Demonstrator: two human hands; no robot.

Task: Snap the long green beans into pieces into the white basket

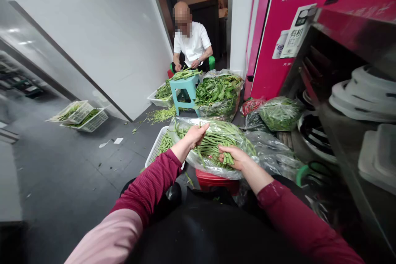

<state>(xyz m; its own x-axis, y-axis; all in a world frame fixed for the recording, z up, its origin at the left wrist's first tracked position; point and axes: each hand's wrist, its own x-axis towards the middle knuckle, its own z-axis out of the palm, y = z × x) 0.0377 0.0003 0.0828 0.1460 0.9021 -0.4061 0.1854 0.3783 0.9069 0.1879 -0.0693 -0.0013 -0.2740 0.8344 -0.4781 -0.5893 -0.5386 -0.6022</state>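
A clear plastic bag [244, 138] full of long green beans [218, 138] lies open on a red stool [213, 179] in front of me. Over the bag's left part is my left hand [195, 135], its fingers pinched together; a thin green bean seems to hang below it, but what the fingertips hold is too small to name. My right hand [233, 157] is closed round a small bunch of green beans [228, 158] at the bag's right side. Beside the bag on the left, a white basket [151, 154] holds short pieces of bean.
A person in white [193, 43] sits ahead, handling greens behind a light-blue stool [185, 84]. Bagged leafy greens [216, 93] stand beside it. White baskets [93, 121] lie at left on the floor. A metal shelf [346, 132] with white containers borders the right.
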